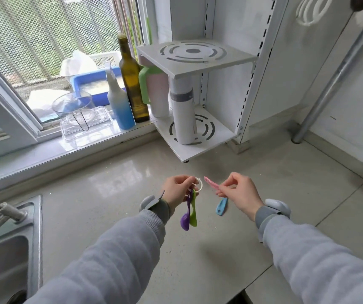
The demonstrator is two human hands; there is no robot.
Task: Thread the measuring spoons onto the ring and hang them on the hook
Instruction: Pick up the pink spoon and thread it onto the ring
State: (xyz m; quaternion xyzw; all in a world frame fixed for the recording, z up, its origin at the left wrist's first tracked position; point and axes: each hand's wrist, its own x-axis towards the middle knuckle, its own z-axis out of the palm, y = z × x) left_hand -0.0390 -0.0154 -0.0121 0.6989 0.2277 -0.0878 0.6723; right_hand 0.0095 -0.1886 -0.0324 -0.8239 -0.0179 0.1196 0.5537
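Note:
My left hand (177, 190) pinches a small white ring (200, 184) above the countertop. A purple measuring spoon (186, 215) and a green measuring spoon (193, 210) hang from the ring, bowls down. My right hand (240, 191) holds a pink measuring spoon (211, 184) by its middle, handle tip pointing left, a short gap from the ring. A blue measuring spoon (222, 206) lies on the counter below my right hand. I cannot make out a hook with certainty.
A white two-tier rack (198, 60) with a white bottle (184, 115) stands at the back. Bottles (132, 80) and clear containers (81, 115) line the window sill. A steel sink (5, 249) sits at left. A metal pole (321, 93) leans at right.

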